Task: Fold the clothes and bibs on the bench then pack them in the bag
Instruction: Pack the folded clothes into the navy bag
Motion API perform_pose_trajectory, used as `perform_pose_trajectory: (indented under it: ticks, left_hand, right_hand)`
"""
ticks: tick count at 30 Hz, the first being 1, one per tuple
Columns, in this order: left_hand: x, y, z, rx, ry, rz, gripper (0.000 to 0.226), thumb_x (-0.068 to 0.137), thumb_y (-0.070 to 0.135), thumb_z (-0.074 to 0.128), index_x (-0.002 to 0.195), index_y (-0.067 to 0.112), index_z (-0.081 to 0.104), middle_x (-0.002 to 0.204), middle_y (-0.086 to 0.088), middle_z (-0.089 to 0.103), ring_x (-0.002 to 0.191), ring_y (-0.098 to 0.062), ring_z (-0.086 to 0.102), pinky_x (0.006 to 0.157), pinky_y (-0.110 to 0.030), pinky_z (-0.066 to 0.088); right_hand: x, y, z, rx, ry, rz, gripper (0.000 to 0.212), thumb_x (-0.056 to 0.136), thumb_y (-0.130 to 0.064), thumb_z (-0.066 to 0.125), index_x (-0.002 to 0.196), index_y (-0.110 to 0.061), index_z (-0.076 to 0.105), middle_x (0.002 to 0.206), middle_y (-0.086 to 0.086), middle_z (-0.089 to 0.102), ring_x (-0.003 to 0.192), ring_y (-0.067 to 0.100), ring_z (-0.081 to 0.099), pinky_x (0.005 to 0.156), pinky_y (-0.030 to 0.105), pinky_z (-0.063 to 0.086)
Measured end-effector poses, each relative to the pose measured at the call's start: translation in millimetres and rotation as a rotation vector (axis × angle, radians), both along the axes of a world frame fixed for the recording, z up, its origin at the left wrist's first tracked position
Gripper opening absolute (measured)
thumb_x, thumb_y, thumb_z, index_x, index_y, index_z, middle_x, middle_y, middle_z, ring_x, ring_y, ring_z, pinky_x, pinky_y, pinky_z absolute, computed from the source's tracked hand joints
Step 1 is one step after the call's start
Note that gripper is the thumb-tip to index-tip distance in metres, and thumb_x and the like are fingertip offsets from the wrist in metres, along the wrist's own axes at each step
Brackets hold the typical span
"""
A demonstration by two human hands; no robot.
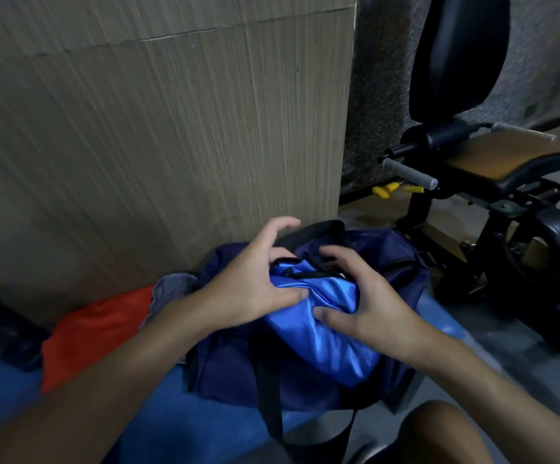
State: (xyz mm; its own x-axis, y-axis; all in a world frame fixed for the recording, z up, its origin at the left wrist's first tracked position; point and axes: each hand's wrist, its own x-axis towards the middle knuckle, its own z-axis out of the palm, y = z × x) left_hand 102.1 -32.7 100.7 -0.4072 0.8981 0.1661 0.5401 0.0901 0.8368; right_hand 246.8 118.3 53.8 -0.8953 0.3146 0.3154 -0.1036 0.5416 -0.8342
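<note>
Both hands are on 1 shiny blue garment (325, 333), gathered into a bundle.

- Left hand (255, 286) grips the far-left end. Its thumb presses into the fabric and its index finger is lifted clear above.
- Right hand (369, 296) clamps the opposite side, thumb low, fingers curled over the top where a thin black trim crosses.
- Neither hand is free.

The bundle lies directly under and between the hands, on top of the navy bag (231, 373) and at its mouth. I cannot tell how deep it sits, because the fabric hides most of the opening. Its long axis runs from the hands back toward the person, angled slightly right. The hands hold the far end, and the near end lies unsupported over the bag's near wall.

Both forearms reach forward and converge on the bundle, wrists roughly level.

Judgement: this is the packing step, with 1 item going in. The next move probably calls for a push down into the opening. The near end then needs tucking, and the right hand is the closer one for that.

Just left of the left wrist is a grey garment (171, 289), with an orange garment (94, 336) further left. Both lie on the blue worktop (171, 416) outside the bag, so at least 2 pieces look unpacked. Blur hides whether they are folded.

Beyond the right hand stands a black gym machine (493, 182), well apart from the bag.
</note>
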Motion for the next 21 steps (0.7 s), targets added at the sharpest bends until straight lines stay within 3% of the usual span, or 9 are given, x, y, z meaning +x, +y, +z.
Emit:
perform_pose_trajectory:
  ticks: [2, 5, 8, 10, 12, 15, 18, 21]
  left_hand:
    - [-0.9, 6.8, -7.1, -0.032, -0.025, 0.009, 0.086, 0.075, 0.013, 0.082, 0.138, 0.041, 0.029, 0.107, -0.004, 0.071, 0.094, -0.015, 0.071, 0.090, -0.033, 0.053]
    - [-7.4, 13.8, -16.0, -0.046, 0.059, 0.042, 0.085, 0.071, 0.029, 0.087, 0.133, 0.042, 0.031, 0.110, 0.006, 0.067, 0.106, -0.008, 0.064, 0.099, -0.025, 0.047]
    - [-23.1, 10.7, -22.2, -0.121, 0.161, 0.016, 0.078, 0.071, 0.048, 0.085, 0.134, 0.040, 0.040, 0.126, 0.016, 0.055, 0.124, 0.003, 0.049, 0.099, -0.011, 0.036]
    - [-34.7, 6.6, -28.3, -0.171, 0.294, 0.016, 0.073, 0.072, 0.055, 0.079, 0.134, 0.038, 0.045, 0.130, 0.019, 0.053, 0.127, 0.004, 0.045, 0.105, -0.017, 0.035]
    - [-40.9, 8.1, -36.3, -0.230, 0.522, 0.024, 0.070, 0.074, 0.054, 0.076, 0.134, 0.035, 0.046, 0.127, 0.020, 0.054, 0.125, 0.001, 0.044, 0.110, -0.029, 0.034]
    - [-42.4, 20.0, -48.5, -0.269, 0.764, 0.044, 0.056, 0.081, 0.046, 0.074, 0.129, 0.032, 0.049, 0.118, 0.020, 0.056, 0.120, -0.002, 0.044, 0.108, -0.032, 0.028]
    - [-45.6, 32.1, -57.3, -0.273, 0.857, 0.021, 0.035, 0.086, 0.041, 0.069, 0.114, 0.031, 0.050, 0.105, 0.019, 0.057, 0.110, -0.004, 0.050, 0.102, -0.031, 0.027]
    - [-47.2, 37.6, -63.2, -0.327, 0.911, -0.053, 0.034, 0.085, 0.048, 0.069, 0.107, 0.032, 0.049, 0.102, 0.019, 0.057, 0.107, -0.001, 0.045, 0.101, -0.032, 0.025]
  right_hand:
    - [1.9, 0.5, -2.8, -0.017, -0.014, 0.010, 0.073, 0.078, -0.012, 0.080, 0.138, -0.032, 0.043, 0.126, -0.028, 0.054, 0.124, -0.007, 0.048, 0.104, 0.012, 0.037]
    - [4.9, 4.9, -10.3, -0.037, 0.006, -0.052, 0.063, 0.082, -0.008, 0.077, 0.133, -0.033, 0.050, 0.131, -0.024, 0.055, 0.123, -0.009, 0.049, 0.104, 0.012, 0.037]
    - [14.1, 16.1, -16.0, -0.056, 0.017, -0.181, 0.062, 0.083, -0.004, 0.074, 0.126, -0.041, 0.050, 0.124, -0.030, 0.055, 0.111, -0.013, 0.055, 0.088, 0.004, 0.041]
    - [22.4, 26.4, -20.1, -0.061, 0.001, -0.268, 0.060, 0.085, -0.005, 0.073, 0.130, -0.037, 0.050, 0.119, -0.036, 0.055, 0.103, -0.018, 0.056, 0.079, 0.002, 0.043]
    - [28.7, 35.1, -24.4, -0.051, -0.020, -0.328, 0.063, 0.085, -0.007, 0.072, 0.136, -0.033, 0.048, 0.119, -0.039, 0.051, 0.105, -0.026, 0.048, 0.082, -0.003, 0.037]
    - [31.4, 40.0, -29.8, -0.045, -0.055, -0.357, 0.068, 0.085, -0.011, 0.073, 0.141, -0.035, 0.042, 0.124, -0.036, 0.046, 0.110, -0.030, 0.041, 0.086, -0.004, 0.034]
    - [32.2, 40.7, -33.3, -0.054, -0.071, -0.369, 0.072, 0.085, -0.013, 0.073, 0.141, -0.042, 0.037, 0.122, -0.038, 0.044, 0.111, -0.025, 0.043, 0.088, 0.002, 0.037]
    - [33.3, 43.0, -34.8, -0.064, -0.066, -0.393, 0.072, 0.085, -0.013, 0.074, 0.140, -0.041, 0.038, 0.123, -0.036, 0.046, 0.114, -0.022, 0.043, 0.090, 0.003, 0.035]
